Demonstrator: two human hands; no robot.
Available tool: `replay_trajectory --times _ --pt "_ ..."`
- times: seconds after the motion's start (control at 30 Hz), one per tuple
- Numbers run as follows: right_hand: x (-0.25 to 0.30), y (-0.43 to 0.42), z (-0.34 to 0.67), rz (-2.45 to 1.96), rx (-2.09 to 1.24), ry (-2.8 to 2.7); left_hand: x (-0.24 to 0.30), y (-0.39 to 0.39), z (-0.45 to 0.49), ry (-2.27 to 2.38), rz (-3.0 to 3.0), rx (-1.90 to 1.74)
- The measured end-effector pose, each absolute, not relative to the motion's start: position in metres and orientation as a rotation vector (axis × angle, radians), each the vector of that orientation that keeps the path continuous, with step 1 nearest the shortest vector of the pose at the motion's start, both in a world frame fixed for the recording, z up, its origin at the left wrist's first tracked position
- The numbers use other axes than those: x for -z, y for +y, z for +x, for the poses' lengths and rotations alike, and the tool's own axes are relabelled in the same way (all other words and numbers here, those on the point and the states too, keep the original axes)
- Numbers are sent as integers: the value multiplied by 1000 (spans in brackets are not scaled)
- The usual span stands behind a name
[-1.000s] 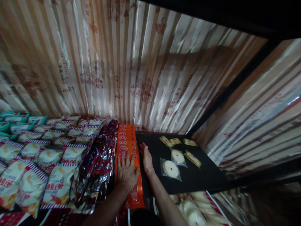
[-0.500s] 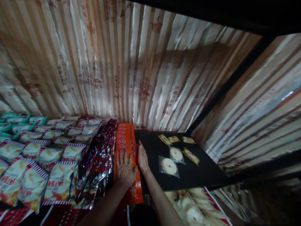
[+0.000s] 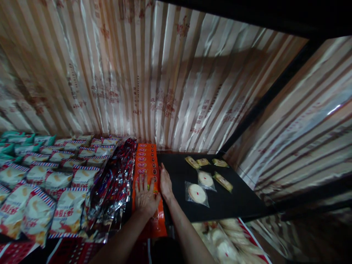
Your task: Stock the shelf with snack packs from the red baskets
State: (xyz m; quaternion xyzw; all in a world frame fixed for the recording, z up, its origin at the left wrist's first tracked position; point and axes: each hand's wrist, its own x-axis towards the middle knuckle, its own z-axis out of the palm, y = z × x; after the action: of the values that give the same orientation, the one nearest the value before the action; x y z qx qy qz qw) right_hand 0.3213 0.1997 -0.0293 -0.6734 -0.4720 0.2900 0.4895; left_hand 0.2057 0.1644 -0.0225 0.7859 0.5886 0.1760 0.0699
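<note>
The orange packets [image 3: 145, 157] already lie overlapped in one fairly straight row, under and ahead of the fingers of the left hand [image 3: 147, 201], with little unevenness seemingly left; loose wrapped rounds [image 3: 197, 193] lie to the right of the fingers of the right hand [image 3: 166, 185]. The left fingers are spread flat over the packets, grasping nothing; the right ones, straight and close together, line the row's right edge, contact hard to tell. The packets look glossy, repeated oval logos showing beyond the fingertips
</note>
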Motion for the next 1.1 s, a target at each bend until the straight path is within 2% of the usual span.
replay_trajectory --times 0.33,1.1 --pt "22 209 323 -1564 -862 -1000 23 163 206 1758 2362 -585" --pt "23 218 320 -1651 -757 -1119 30 162 206 1799 2357 -614"
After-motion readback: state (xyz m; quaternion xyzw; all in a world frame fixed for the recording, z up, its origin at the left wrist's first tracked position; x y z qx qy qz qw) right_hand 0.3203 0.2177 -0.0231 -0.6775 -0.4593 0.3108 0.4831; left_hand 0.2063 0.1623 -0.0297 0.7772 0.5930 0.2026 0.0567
